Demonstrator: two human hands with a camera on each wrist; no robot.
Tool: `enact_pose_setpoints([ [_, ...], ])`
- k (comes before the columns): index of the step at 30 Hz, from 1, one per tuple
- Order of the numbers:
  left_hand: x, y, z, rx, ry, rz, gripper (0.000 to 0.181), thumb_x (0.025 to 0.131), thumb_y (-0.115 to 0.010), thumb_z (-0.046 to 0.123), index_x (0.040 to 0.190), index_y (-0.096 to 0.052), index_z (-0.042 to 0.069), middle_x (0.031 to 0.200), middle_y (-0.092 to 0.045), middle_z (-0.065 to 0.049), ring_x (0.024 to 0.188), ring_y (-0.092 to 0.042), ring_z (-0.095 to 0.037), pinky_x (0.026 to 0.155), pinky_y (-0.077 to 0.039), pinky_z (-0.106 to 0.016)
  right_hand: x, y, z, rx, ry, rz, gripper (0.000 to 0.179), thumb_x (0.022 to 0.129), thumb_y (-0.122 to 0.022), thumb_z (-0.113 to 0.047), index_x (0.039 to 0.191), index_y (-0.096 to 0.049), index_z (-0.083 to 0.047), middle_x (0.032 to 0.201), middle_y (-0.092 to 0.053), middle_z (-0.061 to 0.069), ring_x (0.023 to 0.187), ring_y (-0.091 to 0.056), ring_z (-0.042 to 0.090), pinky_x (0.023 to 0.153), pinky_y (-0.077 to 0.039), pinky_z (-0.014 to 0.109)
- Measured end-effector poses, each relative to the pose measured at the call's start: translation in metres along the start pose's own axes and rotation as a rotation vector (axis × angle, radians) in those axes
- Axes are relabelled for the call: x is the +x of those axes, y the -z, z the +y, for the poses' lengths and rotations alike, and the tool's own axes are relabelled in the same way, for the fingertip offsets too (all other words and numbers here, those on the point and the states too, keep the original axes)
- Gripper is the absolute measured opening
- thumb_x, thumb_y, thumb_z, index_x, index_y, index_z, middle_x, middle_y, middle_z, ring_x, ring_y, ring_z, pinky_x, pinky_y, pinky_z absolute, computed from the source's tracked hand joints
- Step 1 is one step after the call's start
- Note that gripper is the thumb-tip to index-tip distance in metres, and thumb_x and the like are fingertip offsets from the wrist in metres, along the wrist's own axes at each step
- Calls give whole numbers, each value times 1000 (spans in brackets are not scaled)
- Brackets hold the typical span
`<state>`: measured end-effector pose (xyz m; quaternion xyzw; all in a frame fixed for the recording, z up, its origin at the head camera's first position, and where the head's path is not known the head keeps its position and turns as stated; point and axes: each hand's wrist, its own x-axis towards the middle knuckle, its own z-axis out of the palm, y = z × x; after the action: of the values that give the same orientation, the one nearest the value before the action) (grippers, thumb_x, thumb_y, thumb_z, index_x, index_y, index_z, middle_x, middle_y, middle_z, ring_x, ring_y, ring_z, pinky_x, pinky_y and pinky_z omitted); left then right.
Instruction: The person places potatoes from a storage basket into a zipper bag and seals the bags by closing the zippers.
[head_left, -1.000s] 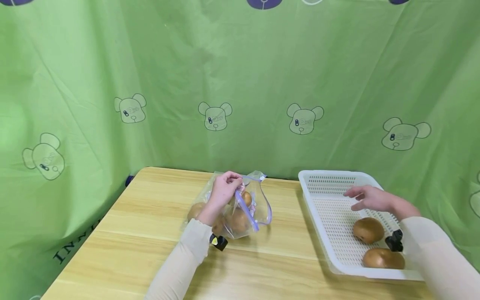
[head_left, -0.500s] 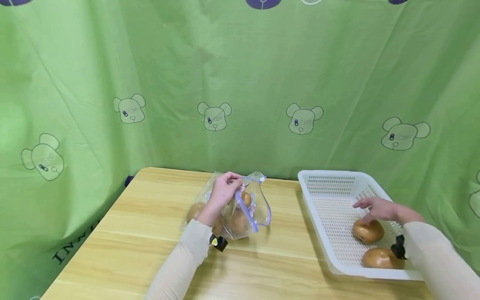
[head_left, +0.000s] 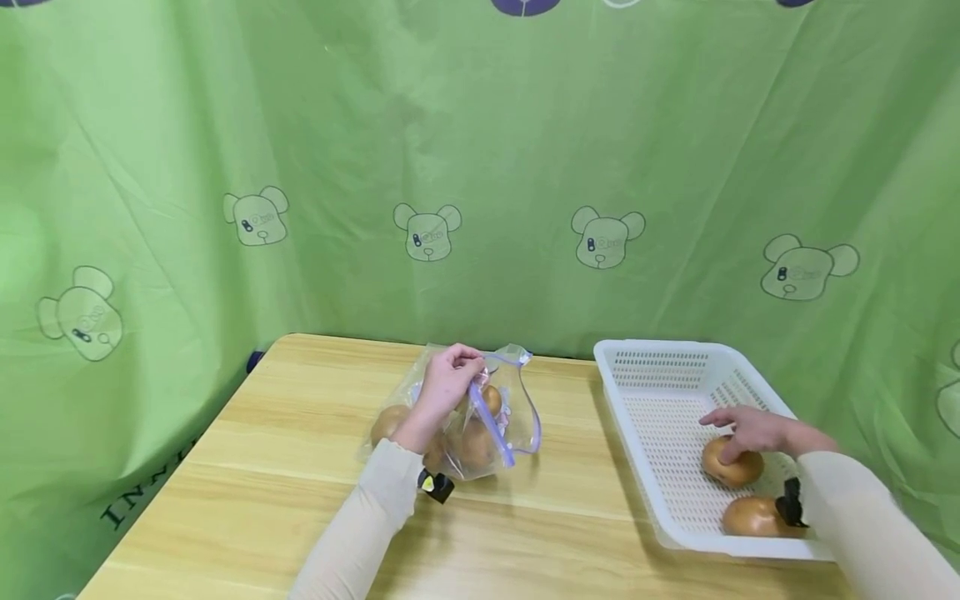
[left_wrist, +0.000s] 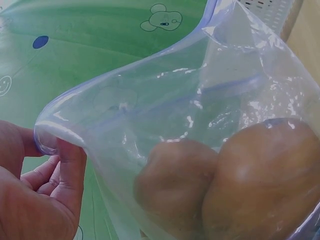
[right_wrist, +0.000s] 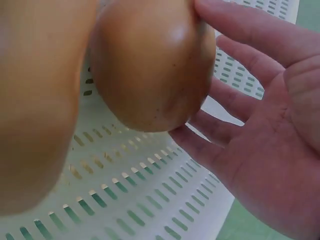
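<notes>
Far left of centre in the head view, my left hand point(head_left: 448, 382) pinches the rim of a clear zip bag point(head_left: 492, 427) with a purple seal. Its mouth gapes toward the right. Several brown potatoes point(left_wrist: 260, 185) show through the plastic. Inside the white basket point(head_left: 645, 467), my right hand point(head_left: 761, 431) holds one potato point(head_left: 731, 473), thumb on top and fingers along its far side. In the right wrist view those fingers reach partly behind this potato point(right_wrist: 150, 70). A second potato point(head_left: 759, 518) lies nearer the basket's front wall, partly covered by the wrist camera.
The bag and the basket stand on a wooden table point(head_left: 570, 500), bare wood between them. A green curtain point(head_left: 510, 283) with bear heads hangs behind the table's back edge. A small black wrist camera point(head_left: 436, 485) sits under the left wrist.
My right hand has come down and toward me onto the rear potato, and its thumb and fingers have closed around it. The left hand keeps its pinch on the bag rim.
</notes>
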<state>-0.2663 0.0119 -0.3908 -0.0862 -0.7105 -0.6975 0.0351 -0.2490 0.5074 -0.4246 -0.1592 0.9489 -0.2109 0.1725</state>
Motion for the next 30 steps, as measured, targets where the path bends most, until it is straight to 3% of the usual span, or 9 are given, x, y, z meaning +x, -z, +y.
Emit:
enact_pose_setpoints([
  [5,1,4,0,-7,3,24,12,88,-61,2,97,-64,-4,78,-64,-7,65,-60,-11,59,-52,-19,8,-4,-7,-37,25,54,57,79,-75,-25,120,-55,10,111,-56,34,103,-52,51,84,-47,53],
  [8,0,5,0,3,-1,26,12,87,-61,2,97,-64,-5,77,-64,-8,65,-60,-11,59,-52,-19,9,-7,-9,-43,16,43,55,81,-73,-28,120,-56,9,110,-58,32,103,-54,48,84,-48,48],
  [14,-1,3,3,-13,7,13,14,87,-62,2,99,-64,-4,79,-64,-7,66,-60,-11,60,-52,-20,2,-5,-7,57,-40,-77,67,74,-78,-20,126,-49,12,116,-51,38,105,-51,48,86,-48,52],
  [17,-1,2,3,-10,20,16,13,87,-62,2,98,-65,-3,79,-64,-7,67,-60,-12,60,-52,-20,-1,-5,-5,102,-44,-125,74,69,-78,-15,128,-44,14,117,-50,37,104,-53,45,85,-49,47],
  [24,0,-1,1,2,18,4,14,87,-62,4,99,-65,-4,77,-64,-5,66,-59,-10,58,-50,-18,-4,-8,-5,89,-5,-122,75,71,-77,-15,130,-41,14,116,-52,35,102,-54,41,81,-50,38],
  [30,-19,-3,30,29,5,-14,17,89,-58,-1,102,-61,-12,84,-65,-20,68,-60,-14,59,-50,-17,-4,-13,-6,109,-26,-91,78,73,-78,-17,133,-38,14,117,-49,39,104,-53,44,83,-51,44],
])
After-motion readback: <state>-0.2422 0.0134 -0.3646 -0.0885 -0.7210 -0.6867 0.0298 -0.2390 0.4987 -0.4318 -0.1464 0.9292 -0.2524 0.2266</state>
